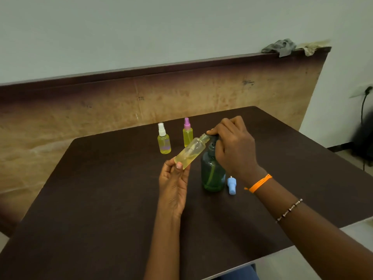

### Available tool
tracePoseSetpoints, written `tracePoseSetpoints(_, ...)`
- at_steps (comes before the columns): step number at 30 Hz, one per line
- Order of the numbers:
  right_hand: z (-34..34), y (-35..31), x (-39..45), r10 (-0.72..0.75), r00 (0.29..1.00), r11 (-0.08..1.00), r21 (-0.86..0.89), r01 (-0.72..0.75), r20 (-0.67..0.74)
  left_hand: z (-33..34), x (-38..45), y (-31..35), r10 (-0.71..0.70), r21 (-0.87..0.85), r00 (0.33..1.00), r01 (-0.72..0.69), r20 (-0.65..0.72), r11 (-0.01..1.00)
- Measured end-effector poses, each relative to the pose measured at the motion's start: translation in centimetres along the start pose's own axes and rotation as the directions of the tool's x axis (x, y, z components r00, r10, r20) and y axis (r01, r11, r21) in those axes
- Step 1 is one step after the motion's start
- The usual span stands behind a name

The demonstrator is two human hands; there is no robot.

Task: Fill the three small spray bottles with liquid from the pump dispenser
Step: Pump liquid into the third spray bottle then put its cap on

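My left hand (174, 184) grips the base of an uncapped small clear bottle (190, 152), tilted so its open neck points up to the right at the spout of the green pump dispenser (213, 174). Yellowish liquid lies in its lower part. My right hand (234, 146) rests on the dispenser's dark pump head, fingers curled over it. Two small spray bottles of yellow liquid stand upright behind: one with a white cap (163, 139), one with a pink cap (187, 132). A blue spray cap (231, 185) lies on the table right of the dispenser.
The dark brown table (101, 199) ends in an edge at the front right. A worn tan board (80, 110) leans against the wall behind it. Rags (280, 47) lie on the board's top right corner. A black cable (363, 106) hangs at the far right.
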State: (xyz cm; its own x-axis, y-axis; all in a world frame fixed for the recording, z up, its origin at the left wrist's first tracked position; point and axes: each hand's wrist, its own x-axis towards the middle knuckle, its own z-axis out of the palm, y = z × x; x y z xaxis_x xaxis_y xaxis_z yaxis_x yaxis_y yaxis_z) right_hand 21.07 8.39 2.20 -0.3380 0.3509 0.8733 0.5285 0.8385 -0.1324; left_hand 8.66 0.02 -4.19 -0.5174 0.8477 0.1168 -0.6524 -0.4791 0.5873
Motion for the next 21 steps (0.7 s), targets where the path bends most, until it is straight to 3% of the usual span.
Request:
tracePoseSetpoints(4, -0.2, 0.0, 1.1, -0.016, 1.0, 0.999, 0.031, 0.016, 0.026, 0.1, 0.0, -0.1, -0.018, -0.014, 1.0, 0.018, -0.013, 1.0)
tracePoseSetpoints(8, 1.5, -0.6, -2.7, 0.078, 0.993, 0.992, 0.104, -0.068, -0.093, 0.0, 0.1, -0.2, -0.022, -0.014, 1.0, 0.022, -0.011, 1.0)
tracePoseSetpoints(17, -0.5, -0.4, 0.3, -0.019, 0.997, 0.999, 0.037, 0.016, 0.075, -0.1, 0.2, -0.3, -0.013, -0.028, 0.999, 0.012, -0.034, 1.0)
tracePoseSetpoints(21, 0.2, -1.1, -0.9, 0.042, 0.999, 0.999, -0.006, -0.041, 0.012, -0.2, 0.2, -0.3, -0.021, -0.02, 0.999, 0.021, -0.039, 1.0)
